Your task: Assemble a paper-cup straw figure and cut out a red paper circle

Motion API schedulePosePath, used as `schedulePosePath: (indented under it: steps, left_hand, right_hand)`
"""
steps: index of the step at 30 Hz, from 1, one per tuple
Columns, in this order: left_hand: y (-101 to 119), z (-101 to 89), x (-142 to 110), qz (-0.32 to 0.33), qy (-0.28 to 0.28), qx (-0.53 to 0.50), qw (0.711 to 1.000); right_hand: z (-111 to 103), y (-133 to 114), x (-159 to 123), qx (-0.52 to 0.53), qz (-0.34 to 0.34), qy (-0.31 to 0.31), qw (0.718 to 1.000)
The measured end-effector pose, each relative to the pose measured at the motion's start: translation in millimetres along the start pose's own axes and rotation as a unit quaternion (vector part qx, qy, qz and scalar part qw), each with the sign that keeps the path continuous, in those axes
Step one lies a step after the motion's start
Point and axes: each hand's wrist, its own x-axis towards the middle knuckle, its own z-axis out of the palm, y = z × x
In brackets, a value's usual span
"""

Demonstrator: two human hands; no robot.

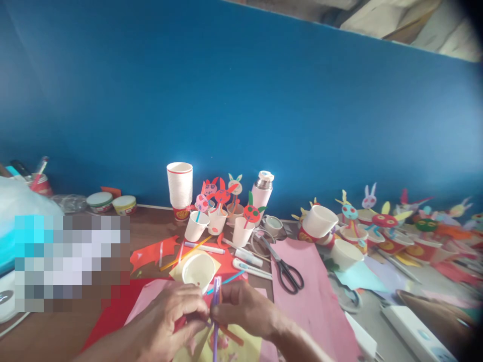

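Note:
Upright between the fingers of my right hand [247, 309] is a purple straw [216, 342], its top end apparently slit. An orange straw [232, 336] slants just below that hand. My left hand [181, 314] is curled closed, its fingertips meeting near the purple straw; what they pinch is too small to make out. Just beyond both hands stands a white paper cup [198, 271], open side up. A blue straw [226, 282] lies beside it. Beneath my hands are sheets of yellow paper [249, 344] and pink paper [145, 296].
Black-handled scissors [289, 275] rest on pink paper at right, near a white utility knife [252, 269]. Behind are cups with paper rabbit faces [222, 193], a cup stack [179, 186] and a thermos [263, 191]. More rabbit cups [392, 239] and a power strip [418, 334] occupy the right.

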Motion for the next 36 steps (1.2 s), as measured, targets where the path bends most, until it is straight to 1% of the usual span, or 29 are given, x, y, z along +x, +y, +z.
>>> schedulePosePath:
  steps: [2,6,9,12,17,20,23,26,28,33,36]
  left_hand:
    - [2,-1.2,0,0.008,-0.01,0.018,1.0]
    - [11,-7.0,-1,-0.011,-0.019,0.044,0.999]
    - [11,-7.0,-2,0.004,-0.002,0.051,0.999]
    - [6,-3.4,-3,0.021,0.004,0.063,0.998]
    - [1,0.2,-3,0.006,0.001,0.092,0.996]
    - [0,0.4,-3,0.013,0.017,0.105,0.994]
    - [1,-2.7,-1,-0.017,0.026,0.083,0.996]
    - [4,-9.7,2,-0.075,-0.003,0.053,0.996]
    - [6,-14.2,4,-0.094,-0.022,0.048,0.994]
    - [6,-16.4,6,-0.102,-0.041,0.037,0.993]
    - [6,-14.5,4,-0.097,-0.039,0.029,0.994]
  right_hand:
    - [2,2,0,-0.018,0.008,0.003,1.0]
    - [6,-3,-1,-0.026,-0.008,-0.004,1.0]
    - [8,-11,-4,-0.052,-0.003,-0.001,0.999]
    - [11,-16,-8,-0.088,0.008,0.022,0.996]
    - [17,-17,-14,-0.142,0.002,0.088,0.986]
    - [17,-14,-13,-0.145,-0.008,0.096,0.985]
    - [13,-9,-7,-0.136,-0.028,0.092,0.986]
    - [7,-5,-2,-0.132,-0.049,0.094,0.986]
    - [4,-2,0,-0.128,-0.049,0.089,0.987]
    - [0,-2,-1,-0.139,-0.011,0.06,0.988]
    - [1,-4,-3,-0.15,0.001,0.064,0.987]
